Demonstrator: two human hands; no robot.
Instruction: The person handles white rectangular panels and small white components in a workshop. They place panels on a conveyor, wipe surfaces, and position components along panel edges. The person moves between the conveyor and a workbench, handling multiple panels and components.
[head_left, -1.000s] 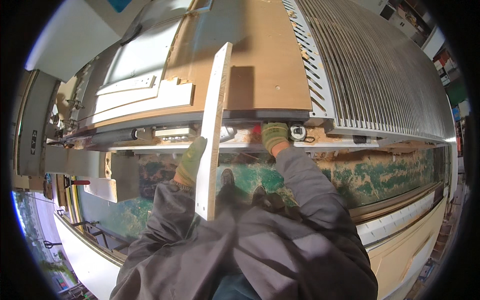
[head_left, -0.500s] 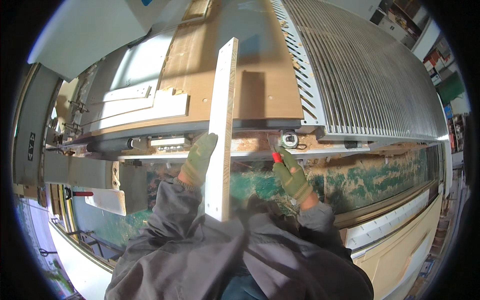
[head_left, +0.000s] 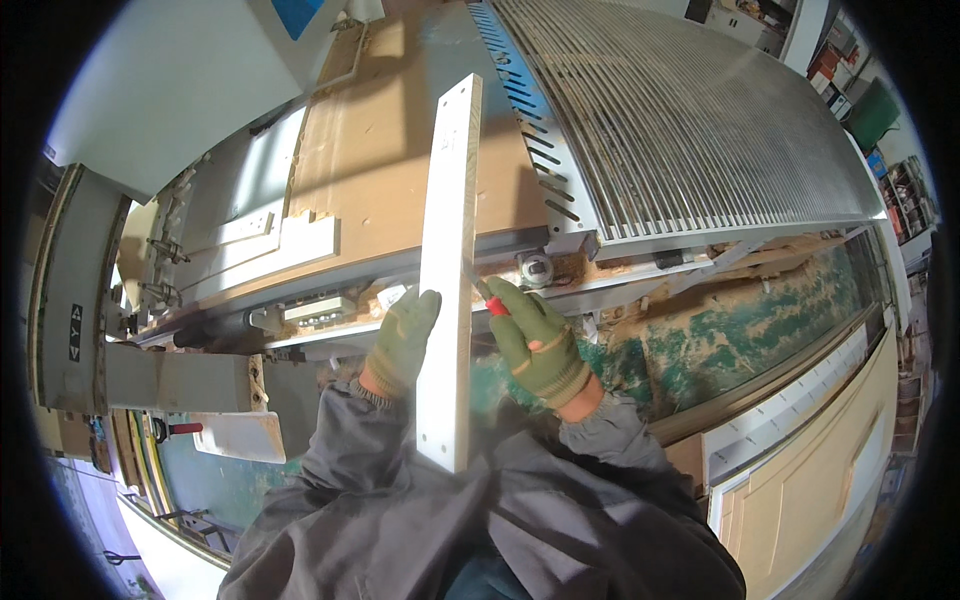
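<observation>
A long white board [head_left: 446, 270] with small holes near its ends stands lengthwise in front of me, its edge facing right. My left hand [head_left: 403, 338], in a green glove, grips the board's left side at the lower half. My right hand [head_left: 537, 338], gloved too, is closed round a small red-handled tool [head_left: 495, 306]. The thin metal tip of that tool reaches the board's right edge; whether it touches I cannot tell. Just beyond my right hand a round tape measure [head_left: 536, 268] rests on the dusty ledge.
Beyond the ledge lies a brown panel [head_left: 400, 170] with white board pieces [head_left: 305, 240] on its left. A ribbed metal bed [head_left: 690, 140] fills the right, edged by a slotted strip [head_left: 540, 150]. A grey machine housing [head_left: 180, 100] stands at upper left. Stacked panels [head_left: 800, 460] lean at lower right.
My right hand has moved left and up, bringing the red-handled tool to the board's right edge. The left hand keeps its hold on the board. My view has turned somewhat.
</observation>
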